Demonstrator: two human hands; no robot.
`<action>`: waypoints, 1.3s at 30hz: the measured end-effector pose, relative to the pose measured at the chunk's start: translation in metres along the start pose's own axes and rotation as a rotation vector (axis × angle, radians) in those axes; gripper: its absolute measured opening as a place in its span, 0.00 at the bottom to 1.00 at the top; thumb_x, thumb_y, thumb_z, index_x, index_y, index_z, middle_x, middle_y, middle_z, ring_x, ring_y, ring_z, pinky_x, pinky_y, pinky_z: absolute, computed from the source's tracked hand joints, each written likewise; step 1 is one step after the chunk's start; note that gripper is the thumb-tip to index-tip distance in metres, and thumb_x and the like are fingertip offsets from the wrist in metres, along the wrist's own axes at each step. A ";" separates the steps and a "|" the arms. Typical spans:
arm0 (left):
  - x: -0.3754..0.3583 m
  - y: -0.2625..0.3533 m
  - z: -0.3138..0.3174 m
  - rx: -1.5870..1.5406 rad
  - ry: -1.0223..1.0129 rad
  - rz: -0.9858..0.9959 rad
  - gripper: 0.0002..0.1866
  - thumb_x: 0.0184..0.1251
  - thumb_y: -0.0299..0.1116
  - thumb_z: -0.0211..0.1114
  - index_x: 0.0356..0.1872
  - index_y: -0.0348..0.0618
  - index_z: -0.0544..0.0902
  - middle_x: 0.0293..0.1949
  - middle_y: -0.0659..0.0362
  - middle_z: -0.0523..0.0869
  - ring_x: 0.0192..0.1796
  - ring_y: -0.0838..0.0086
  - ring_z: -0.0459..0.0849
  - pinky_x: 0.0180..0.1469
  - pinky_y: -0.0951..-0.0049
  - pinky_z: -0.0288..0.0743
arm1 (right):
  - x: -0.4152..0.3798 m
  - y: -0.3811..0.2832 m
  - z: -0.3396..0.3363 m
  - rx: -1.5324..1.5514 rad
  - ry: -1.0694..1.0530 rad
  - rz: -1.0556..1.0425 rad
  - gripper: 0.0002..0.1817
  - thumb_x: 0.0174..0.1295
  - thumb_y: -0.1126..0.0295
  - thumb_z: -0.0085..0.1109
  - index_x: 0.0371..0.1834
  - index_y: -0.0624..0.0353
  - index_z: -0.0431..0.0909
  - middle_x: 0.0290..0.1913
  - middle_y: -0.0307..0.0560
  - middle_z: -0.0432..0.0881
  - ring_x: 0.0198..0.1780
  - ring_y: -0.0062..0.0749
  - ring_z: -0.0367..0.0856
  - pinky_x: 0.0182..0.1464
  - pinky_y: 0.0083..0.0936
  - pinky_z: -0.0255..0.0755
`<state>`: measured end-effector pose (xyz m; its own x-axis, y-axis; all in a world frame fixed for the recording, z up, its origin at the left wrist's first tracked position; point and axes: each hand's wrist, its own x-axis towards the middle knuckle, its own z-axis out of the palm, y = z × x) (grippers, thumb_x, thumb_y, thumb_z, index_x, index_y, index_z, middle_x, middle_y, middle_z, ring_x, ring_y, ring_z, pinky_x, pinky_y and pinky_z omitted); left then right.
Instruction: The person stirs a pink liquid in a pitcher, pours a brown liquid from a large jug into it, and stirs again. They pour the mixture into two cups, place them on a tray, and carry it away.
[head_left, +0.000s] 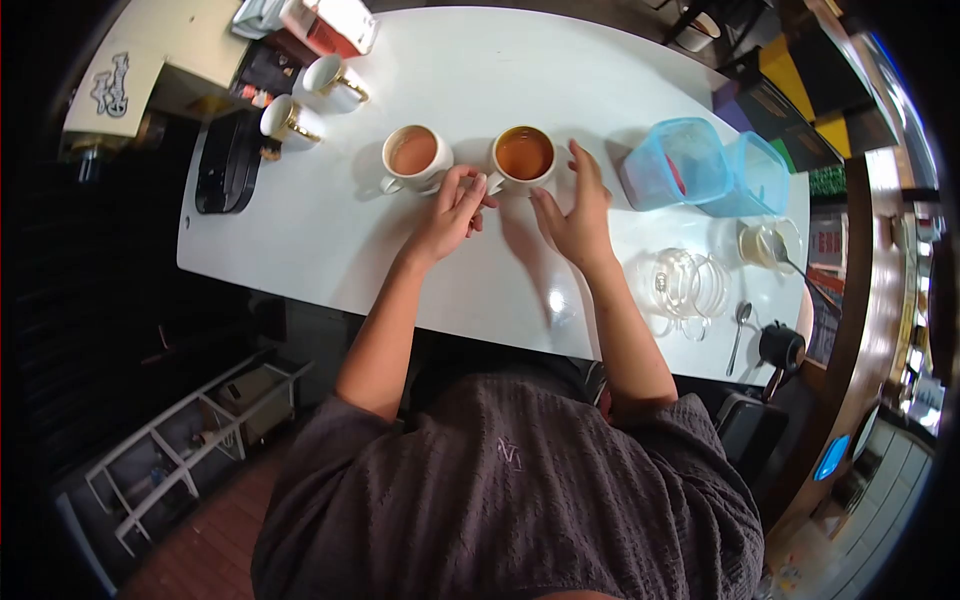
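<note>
Two light mugs stand side by side on the white table. The left mug (412,152) holds a milky brown drink, and the right mug (523,157) holds a clear amber drink like tea. My left hand (452,218) is between and in front of them, its thumb and fingers pinched together at the right mug's handle; the exact contact is partly hidden. My right hand (580,218) is open beside that same mug, thumb and fingers spread near its right side, holding nothing.
Two white mugs with gold handles (290,122) stand at the back left, near a black tray (227,162). Blue translucent containers (675,160), stacked glass cups (688,285), a jar with a spoon (760,243) and a loose spoon (739,335) occupy the right side.
</note>
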<state>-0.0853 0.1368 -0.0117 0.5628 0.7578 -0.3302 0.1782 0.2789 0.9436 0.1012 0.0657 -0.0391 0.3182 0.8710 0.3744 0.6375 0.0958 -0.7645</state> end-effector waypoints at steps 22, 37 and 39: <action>-0.448 -0.158 -0.023 -0.377 1.347 0.159 0.08 0.68 0.34 0.57 0.36 0.40 0.77 0.26 0.66 0.75 0.28 0.85 0.70 0.31 0.83 0.63 | -0.184 -0.226 0.145 0.534 -0.742 -0.428 0.03 0.55 0.78 0.62 0.30 0.64 0.77 0.26 0.41 0.79 0.29 0.20 0.76 0.35 0.16 0.70; -0.644 -0.242 0.130 -0.637 2.076 0.272 0.05 0.61 0.25 0.60 0.34 0.45 0.72 0.28 0.68 0.72 0.31 0.86 0.70 0.32 0.84 0.63 | -0.446 -0.365 0.245 0.389 -1.648 -0.621 0.14 0.54 0.64 0.65 0.36 0.64 0.78 0.27 0.42 0.80 0.30 0.22 0.77 0.38 0.22 0.72; -0.652 -0.254 0.139 -0.648 2.177 0.320 0.03 0.61 0.26 0.57 0.30 0.45 0.71 0.26 0.68 0.72 0.29 0.85 0.69 0.32 0.82 0.60 | -0.471 -0.377 0.265 0.218 -1.756 -0.681 0.19 0.54 0.60 0.65 0.41 0.63 0.76 0.30 0.43 0.81 0.31 0.27 0.79 0.40 0.25 0.72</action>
<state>-0.3848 -0.5099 -0.0329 -0.9858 -0.0374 -0.1639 -0.1541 -0.1891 0.9698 -0.4753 -0.2525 -0.0661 -0.9802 0.0873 -0.1775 0.1969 0.5161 -0.8336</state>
